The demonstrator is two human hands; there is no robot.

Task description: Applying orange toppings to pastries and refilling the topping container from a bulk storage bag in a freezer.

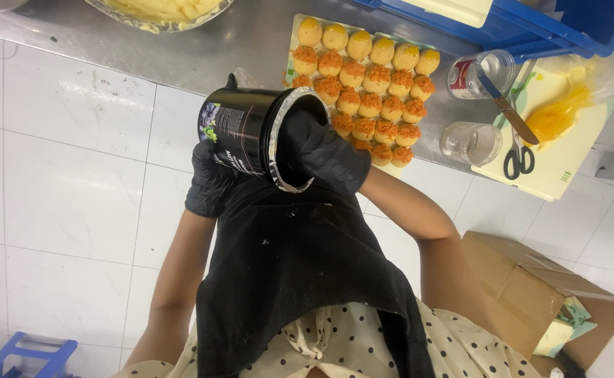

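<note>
My left hand (210,180), in a black glove, grips a black round tub (240,129) tilted on its side in front of my black apron. The tub has a silver foil rim. My right hand (324,150), also black-gloved, reaches into the tub's mouth, fingers hidden inside. Just beyond the tub, on the steel counter (181,59), lies a tray (294,31) of several small round pastries (366,80), most topped with orange shreds, the far row plain yellow.
Two clear glass jars (471,142) (482,73), a knife (506,108), scissors (518,157) and a yellow-filled piping bag (566,105) rest on a pale cutting board (566,168) at right. A blue crate (531,24) sits behind. A cardboard box (538,294) and blue stool (30,353) stand on the tiled floor.
</note>
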